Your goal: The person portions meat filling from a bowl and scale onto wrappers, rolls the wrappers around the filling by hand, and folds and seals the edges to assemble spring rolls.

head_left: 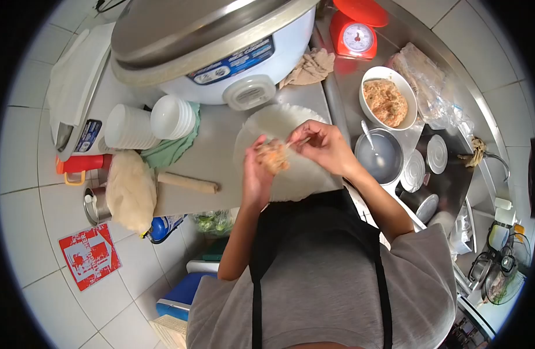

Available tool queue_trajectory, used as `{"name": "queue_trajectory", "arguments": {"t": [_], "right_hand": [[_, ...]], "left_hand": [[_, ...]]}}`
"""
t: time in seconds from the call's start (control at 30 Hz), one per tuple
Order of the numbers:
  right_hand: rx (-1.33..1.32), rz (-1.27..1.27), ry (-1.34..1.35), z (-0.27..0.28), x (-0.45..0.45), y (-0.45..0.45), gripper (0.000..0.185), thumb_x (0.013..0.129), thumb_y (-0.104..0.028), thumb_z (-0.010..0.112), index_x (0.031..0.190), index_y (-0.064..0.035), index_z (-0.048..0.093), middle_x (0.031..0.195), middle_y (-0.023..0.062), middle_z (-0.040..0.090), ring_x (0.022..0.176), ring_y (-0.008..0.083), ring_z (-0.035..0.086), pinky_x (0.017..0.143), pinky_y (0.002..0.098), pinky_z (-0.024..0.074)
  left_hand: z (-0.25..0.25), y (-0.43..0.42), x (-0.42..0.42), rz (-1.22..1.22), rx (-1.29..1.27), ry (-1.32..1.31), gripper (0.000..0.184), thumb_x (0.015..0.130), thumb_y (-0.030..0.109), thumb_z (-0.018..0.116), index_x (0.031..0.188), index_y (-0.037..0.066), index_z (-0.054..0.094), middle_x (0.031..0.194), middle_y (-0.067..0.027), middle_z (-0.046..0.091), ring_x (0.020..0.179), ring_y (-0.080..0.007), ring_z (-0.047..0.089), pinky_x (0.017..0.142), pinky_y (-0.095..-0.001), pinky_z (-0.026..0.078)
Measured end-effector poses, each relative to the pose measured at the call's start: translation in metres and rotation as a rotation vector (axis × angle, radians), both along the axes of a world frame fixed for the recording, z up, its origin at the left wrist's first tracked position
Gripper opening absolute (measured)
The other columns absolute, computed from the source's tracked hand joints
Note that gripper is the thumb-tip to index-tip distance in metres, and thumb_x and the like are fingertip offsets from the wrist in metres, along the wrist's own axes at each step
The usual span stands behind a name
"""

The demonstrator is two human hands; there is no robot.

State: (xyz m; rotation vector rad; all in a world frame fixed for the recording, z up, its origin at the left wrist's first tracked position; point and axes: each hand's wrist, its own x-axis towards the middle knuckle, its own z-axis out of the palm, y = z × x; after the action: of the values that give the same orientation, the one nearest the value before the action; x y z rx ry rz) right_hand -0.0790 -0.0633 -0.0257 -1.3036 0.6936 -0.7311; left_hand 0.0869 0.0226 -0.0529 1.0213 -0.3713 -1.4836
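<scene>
My left hand (pixel 257 177) is closed around a clump of orange-and-white filling (pixel 274 156), raised above a large round white sheet (pixel 302 185). To its right, my right hand (pixel 321 145) has its thumb and fingers pinched together at the clump's upper edge; whatever lies between the fingertips is too small to make out. The round sheet spreads on the metal counter (pixel 215 151) beneath both hands. A white bowl of similar filling (pixel 385 102) stands at the right, above a metal bowl (pixel 378 152) with liquid and a spoon.
A large rice cooker (pixel 221 64) stands behind the counter. Stacked white bowls (pixel 173 117), a green cloth (pixel 173 150), a rolling pin (pixel 188 182) and a pale bag (pixel 130 189) are at the left. A red scale (pixel 357 37) and round lids (pixel 412 170) are at the right.
</scene>
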Motion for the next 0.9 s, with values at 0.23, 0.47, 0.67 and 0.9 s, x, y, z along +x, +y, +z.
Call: {"name": "queue_trajectory", "arguments": {"t": [0.23, 0.47, 0.67, 0.9], "right_hand": [[-0.797, -0.076, 0.48, -0.057, 0.017, 0.041, 0.05, 0.08, -0.025, 0.069, 0.121, -0.0016, 0.053, 0.115, 0.0181, 0.054, 0.106, 0.0354, 0.051, 0.092, 0.0422, 0.0412], [-0.5, 0.057, 0.512, -0.03, 0.021, 0.023, 0.062, 0.063, 0.003, 0.069, 0.122, -0.0034, 0.053, 0.117, 0.0137, 0.055, 0.102, 0.0335, 0.055, 0.088, 0.0399, 0.0458], [-0.888, 0.044, 0.592, -0.04, 0.012, 0.026, 0.07, 0.06, -0.001, 0.073, 0.125, -0.0019, 0.048, 0.115, 0.0169, 0.055, 0.104, 0.0351, 0.053, 0.087, 0.0391, 0.0464], [-0.853, 0.042, 0.594, -0.07, -0.004, 0.029, 0.05, 0.065, 0.0, 0.07, 0.114, -0.0005, 0.058, 0.101, 0.013, 0.059, 0.095, 0.0328, 0.056, 0.081, 0.0387, 0.0485]], "left_hand": [[-0.03, 0.023, 0.034, -0.252, -0.152, -0.681, 0.048, 0.094, 0.013, 0.047, 0.139, 0.005, 0.034, 0.134, -0.0154, 0.047, 0.122, -0.0246, 0.047, 0.101, -0.0332, 0.035], [-0.041, 0.022, 0.052, -0.451, -0.292, -0.959, 0.061, 0.082, 0.003, 0.049, 0.141, 0.007, 0.032, 0.128, -0.0169, 0.052, 0.119, -0.0285, 0.049, 0.094, -0.0352, 0.041], [-0.025, 0.012, 0.034, -0.405, -0.535, -1.212, 0.067, 0.079, 0.005, 0.059, 0.141, 0.007, 0.032, 0.129, -0.0163, 0.05, 0.119, -0.03, 0.048, 0.097, -0.0368, 0.038], [-0.065, -0.009, 0.028, -0.613, -0.552, -1.32, 0.07, 0.076, 0.018, 0.07, 0.137, 0.002, 0.039, 0.137, -0.0184, 0.041, 0.124, -0.0336, 0.041, 0.101, -0.0388, 0.034]]}}
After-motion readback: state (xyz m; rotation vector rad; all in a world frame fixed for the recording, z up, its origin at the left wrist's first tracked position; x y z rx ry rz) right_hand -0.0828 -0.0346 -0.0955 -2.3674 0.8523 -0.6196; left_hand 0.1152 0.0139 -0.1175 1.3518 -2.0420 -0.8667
